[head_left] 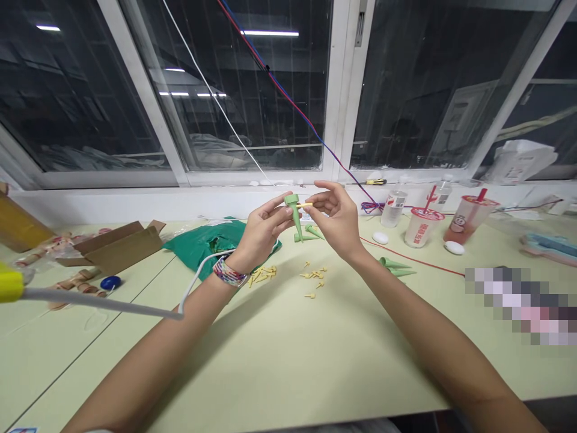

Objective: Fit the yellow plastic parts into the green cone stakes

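Note:
My left hand (261,234) grips a green plastic cone-shaped spike (296,215) upright by its top. My right hand (334,219) pinches a small yellow plastic peg (305,205) between thumb and finger, its tip right at the spike's head. More green spikes (309,234) lie just below the hands, and another pair (396,267) rests further right. Loose yellow pegs (314,275) are scattered under my hands, with a denser heap of them (262,275) nearer my left wrist.
The pale green table (288,361) ends at a white windowsill. On the left are a green plastic bag (216,243), a cardboard box (119,246) and a blue cap (110,282). Drink cups (421,227) stand at the right. A red wire (406,255) crosses the table.

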`<state>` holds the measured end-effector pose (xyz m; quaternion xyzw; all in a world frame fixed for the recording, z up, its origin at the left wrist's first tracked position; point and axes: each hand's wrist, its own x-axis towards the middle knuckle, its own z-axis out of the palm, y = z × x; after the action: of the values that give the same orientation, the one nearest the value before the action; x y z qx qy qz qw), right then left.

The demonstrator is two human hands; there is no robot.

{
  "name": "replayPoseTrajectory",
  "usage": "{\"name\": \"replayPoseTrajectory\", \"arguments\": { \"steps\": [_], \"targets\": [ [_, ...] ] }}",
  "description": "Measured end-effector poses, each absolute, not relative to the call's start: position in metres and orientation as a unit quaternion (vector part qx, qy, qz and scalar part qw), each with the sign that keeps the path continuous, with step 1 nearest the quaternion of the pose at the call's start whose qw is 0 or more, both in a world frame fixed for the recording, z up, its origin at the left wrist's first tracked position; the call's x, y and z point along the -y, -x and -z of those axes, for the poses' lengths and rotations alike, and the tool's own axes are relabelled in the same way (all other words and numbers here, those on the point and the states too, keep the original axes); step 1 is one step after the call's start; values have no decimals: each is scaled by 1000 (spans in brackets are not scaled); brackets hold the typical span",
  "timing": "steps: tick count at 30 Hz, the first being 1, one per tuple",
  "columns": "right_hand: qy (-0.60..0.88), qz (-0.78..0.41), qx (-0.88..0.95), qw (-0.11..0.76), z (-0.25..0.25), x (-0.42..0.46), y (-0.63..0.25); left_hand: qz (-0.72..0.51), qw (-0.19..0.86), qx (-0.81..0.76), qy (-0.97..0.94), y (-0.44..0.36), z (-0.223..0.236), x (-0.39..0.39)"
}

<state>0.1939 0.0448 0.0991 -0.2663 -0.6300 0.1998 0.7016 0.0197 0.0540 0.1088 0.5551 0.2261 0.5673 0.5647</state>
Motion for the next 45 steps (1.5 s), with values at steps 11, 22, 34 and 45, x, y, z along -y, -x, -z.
{"name": "replayPoseTrajectory", "arguments": {
  "steps": [11,22,34,45],
  "targets": [
    [302,-182,638,684,-103,-41,-199,-589,475,-234,-610,-20,-105,-57],
    [302,-287,612,672,-105,-47,-204,-588,431,-242,-640,-20,-103,-55],
    [302,-312,626,648,-102,-52,-207,-605,478,-232,-593,-23,-99,-60],
    [296,-267,658,638,-113,-42,-212,-588,512,-213,-589,-21,-105,-56]
  ]
}}
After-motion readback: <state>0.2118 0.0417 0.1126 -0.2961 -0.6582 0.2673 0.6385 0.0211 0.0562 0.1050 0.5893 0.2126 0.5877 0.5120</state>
